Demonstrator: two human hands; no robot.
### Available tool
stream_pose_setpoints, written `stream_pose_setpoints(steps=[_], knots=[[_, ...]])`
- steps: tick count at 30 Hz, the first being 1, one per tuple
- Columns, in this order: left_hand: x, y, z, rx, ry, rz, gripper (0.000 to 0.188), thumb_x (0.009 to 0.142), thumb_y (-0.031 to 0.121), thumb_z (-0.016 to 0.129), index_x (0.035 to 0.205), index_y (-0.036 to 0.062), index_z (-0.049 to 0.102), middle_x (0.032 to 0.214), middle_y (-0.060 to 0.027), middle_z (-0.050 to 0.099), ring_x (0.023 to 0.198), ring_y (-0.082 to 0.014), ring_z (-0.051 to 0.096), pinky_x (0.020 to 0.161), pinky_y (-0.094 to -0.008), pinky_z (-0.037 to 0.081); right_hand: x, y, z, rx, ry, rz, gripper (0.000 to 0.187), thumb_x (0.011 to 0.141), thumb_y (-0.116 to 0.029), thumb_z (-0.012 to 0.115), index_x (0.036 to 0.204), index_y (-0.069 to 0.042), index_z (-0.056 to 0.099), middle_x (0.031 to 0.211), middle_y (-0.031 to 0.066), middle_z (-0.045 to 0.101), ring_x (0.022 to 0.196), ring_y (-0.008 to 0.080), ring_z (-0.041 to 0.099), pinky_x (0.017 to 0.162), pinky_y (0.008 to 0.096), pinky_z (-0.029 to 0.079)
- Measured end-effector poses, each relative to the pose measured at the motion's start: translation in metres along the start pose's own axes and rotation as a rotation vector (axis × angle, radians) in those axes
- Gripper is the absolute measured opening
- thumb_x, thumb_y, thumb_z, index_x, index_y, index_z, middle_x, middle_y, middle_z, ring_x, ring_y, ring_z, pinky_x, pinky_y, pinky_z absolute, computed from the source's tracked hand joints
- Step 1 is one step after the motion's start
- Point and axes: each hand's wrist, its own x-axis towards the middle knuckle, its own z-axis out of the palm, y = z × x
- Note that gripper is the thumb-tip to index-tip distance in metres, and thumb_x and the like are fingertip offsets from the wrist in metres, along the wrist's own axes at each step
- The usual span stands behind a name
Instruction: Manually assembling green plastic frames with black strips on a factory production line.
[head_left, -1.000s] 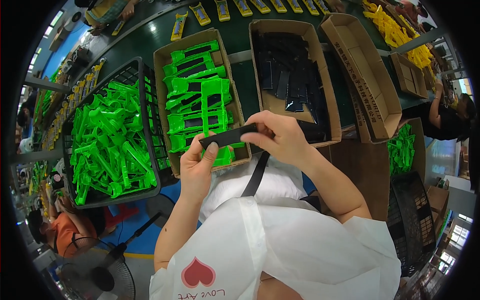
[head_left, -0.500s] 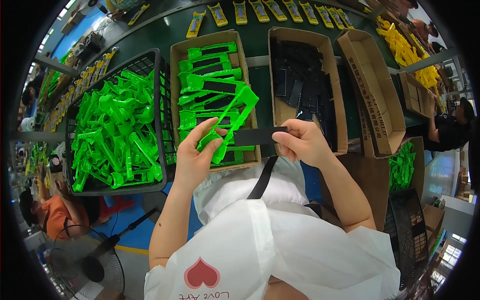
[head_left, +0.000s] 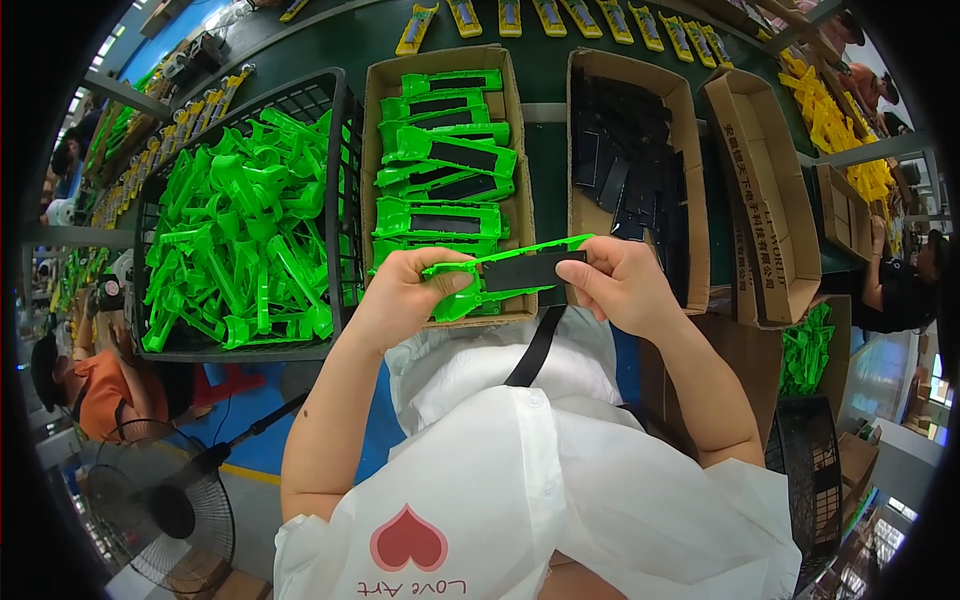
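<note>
The left hand now holds the green frame nearly level, where half a second ago it stood slanted up. The dark panel, then only just overlapping the frame's right side, now lies along the gap between its two long rails; I judge that the two parts are being lined up, though whether the panel is seated cannot be told.

Both parts are held up, in view over the near edge of the carton of green frames, near its right corner. At left, thumb and fingers pinch the frame's left end, the panel's left end lying just beyond the thumb. At right, the right hand pinches the panel's right end, thumb on its face; the fingers behind are hidden, so whether they also grip the frame is unclear.
</note>
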Motion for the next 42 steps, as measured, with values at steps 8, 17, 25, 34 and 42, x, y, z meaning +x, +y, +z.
stream_pose_setpoints(steps=[8, 17, 25, 34, 42], knots=[[0.005, -0.014, 0.004, -0.025, 0.014, -0.022, 0.013, 0.079, 0.005, 0.059, 0.092, 0.0013, 0.061, 0.07, 0.0011, 0.056, 0.059, -0.0046, 0.047, 0.051, -0.0206, 0.039, 0.006, 0.007, 0.015, -0.235, 0.096, 0.119, 0.016, 0.083, -0.014, 0.055, 0.076, 0.001, 0.054, 0.051, 0.0022, 0.051, 0.038, 0.006, 0.044, 0.037, 0.0223, 0.034], [0.003, -0.023, -0.004, -0.025, -0.03, 0.111, 0.018, 0.076, 0.004, 0.061, 0.093, 0.0, 0.061, 0.08, -0.0032, 0.061, 0.074, -0.008, 0.053, 0.069, -0.0223, 0.041, 0.018, 0.024, 0.009, -0.285, 0.151, 0.049, 0.034, 0.073, -0.028, 0.067, 0.078, -0.002, 0.047, 0.056, 0.0089, 0.054, 0.049, 0.0175, 0.053, 0.048, 0.0291, 0.041], [0.015, 0.0, 0.052, 1.301, 0.157, 0.172, 0.03, 0.076, 0.029, 0.06, 0.063, 0.0024, 0.052, 0.058, -0.0125, 0.055, 0.058, -0.0293, 0.057, 0.053, -0.037, 0.045, 0.027, 0.05, 0.033, -0.466, 0.465, -0.283, 0.031, 0.07, -0.019, 0.068, 0.065, 0.0, 0.045, 0.049, 0.0135, 0.05, 0.044, 0.0249, 0.049, 0.042, 0.0318, 0.035], [0.014, -0.007, 0.041, 0.752, -0.062, 0.159, 0.025, 0.073, 0.028, 0.064, 0.077, 0.004, 0.06, 0.06, -0.0137, 0.051, 0.052, -0.027, 0.047, 0.049, -0.0343, 0.037, 0.014, 0.063, -0.004, 0.462, -0.205, 0.057, 0.031, 0.091, -0.034, 0.039, 0.099, -0.004, 0.044, 0.065, 0.0033, 0.052, 0.045, 0.005, 0.047, 0.038, 0.0165, 0.034], [0.008, 0.005, 0.019, 0.342, -0.15, -0.038, 0.013, 0.074, 0.006, 0.063, 0.086, 0.0011, 0.061, 0.066, 0.0004, 0.056, 0.058, -0.0063, 0.046, 0.052, -0.0236, 0.039, 0.009, 0.052, -0.004, 0.403, -0.133, 0.013, 0.023, 0.083, -0.022, 0.057, 0.068, -0.005, 0.051, 0.05, 0.0002, 0.047, 0.039, 0.0061, 0.044, 0.035, 0.0192, 0.031]])
